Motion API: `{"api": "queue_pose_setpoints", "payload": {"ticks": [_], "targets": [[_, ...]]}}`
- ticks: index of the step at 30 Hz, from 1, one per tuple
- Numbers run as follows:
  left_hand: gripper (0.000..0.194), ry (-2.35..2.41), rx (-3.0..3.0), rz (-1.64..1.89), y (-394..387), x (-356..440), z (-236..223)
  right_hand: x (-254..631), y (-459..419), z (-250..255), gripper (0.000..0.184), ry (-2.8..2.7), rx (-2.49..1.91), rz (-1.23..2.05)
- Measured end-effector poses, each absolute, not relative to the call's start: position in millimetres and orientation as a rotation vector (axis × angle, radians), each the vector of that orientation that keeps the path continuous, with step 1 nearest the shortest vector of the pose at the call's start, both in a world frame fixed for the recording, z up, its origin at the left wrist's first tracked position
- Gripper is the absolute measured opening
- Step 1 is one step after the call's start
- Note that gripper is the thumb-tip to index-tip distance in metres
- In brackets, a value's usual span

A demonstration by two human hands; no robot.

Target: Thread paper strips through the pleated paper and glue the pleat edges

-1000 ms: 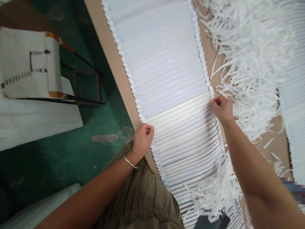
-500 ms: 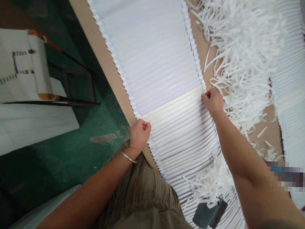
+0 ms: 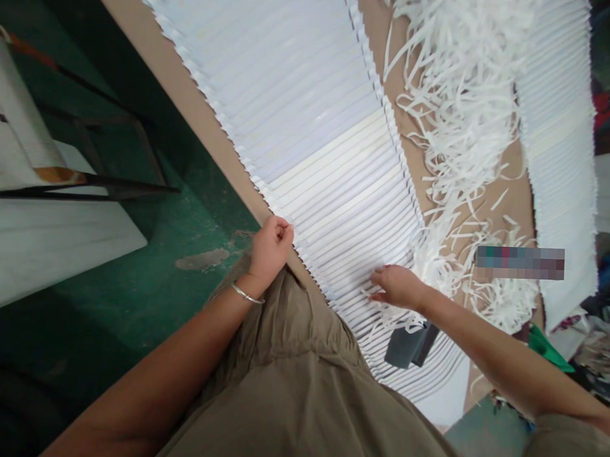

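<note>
A long row of overlapping white paper sheets (image 3: 332,169), fanned like shingles, runs along the table. At its near left edge my left hand (image 3: 271,247) is closed, thumb against curled fingers; whatever it may pinch is too small to make out. My right hand (image 3: 396,285) is over the lower part of the row, fingers apart, with nothing visibly gripped. Loose white paper strips (image 3: 402,316) lie just below and beside it. A dark grey block-like object (image 3: 405,345) rests on the sheets a little below this hand.
A large heap of white paper strips (image 3: 464,107) covers the brown tabletop (image 3: 412,149) to the right. Beyond it lies a second row of fanned sheets (image 3: 562,164). On the left, a cloth-covered stool (image 3: 18,132) stands on the green floor (image 3: 182,297).
My right hand has left the right edge of the row, moved down toward the strips on the sheets, and opened. My left hand stays closed at the left edge. The view has shifted.
</note>
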State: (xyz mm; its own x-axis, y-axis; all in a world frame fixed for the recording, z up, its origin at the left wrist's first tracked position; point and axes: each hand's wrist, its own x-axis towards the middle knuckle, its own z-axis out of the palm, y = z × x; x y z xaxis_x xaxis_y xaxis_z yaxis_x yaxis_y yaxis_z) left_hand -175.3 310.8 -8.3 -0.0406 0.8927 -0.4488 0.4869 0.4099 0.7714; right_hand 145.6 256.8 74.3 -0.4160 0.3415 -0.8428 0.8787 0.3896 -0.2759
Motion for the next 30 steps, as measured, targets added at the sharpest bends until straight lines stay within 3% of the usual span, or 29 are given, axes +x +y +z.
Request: {"api": "queue_pose_setpoints", "payload": {"ticks": [2, 5, 10, 14, 17, 20, 30], "targets": [[0.013, 1.611, 1.215, 0.502, 302, -169, -2, 134, 226, 68, 0.030, 1.971, 1.031, -0.873], [0.011, 1.530, 1.257, 0.490, 292, -165, 5, 128, 202, 62, 0.016, 1.972, 1.060, -0.783], [0.017, 1.239, 1.451, 0.433, 280, -154, 23, 124, 207, 69, 0.026, 2.091, 1.229, -0.744], [0.019, 0.989, 1.573, 0.331, 272, -130, 40, 103, 239, 74, 0.025, 2.122, 1.374, -0.982], [0.015, 1.056, 1.641, 0.247, 274, -119, 46, 88, 269, 75, 0.023, 2.126, 1.527, -1.126], [0.022, 1.106, 1.655, 0.255, 287, -123, 49, 78, 294, 76, 0.022, 2.176, 1.619, -1.247], [0.026, 1.108, 1.277, 0.271, 327, -162, 50, 50, 340, 61, 0.025, 2.145, 1.703, -1.578]]}}
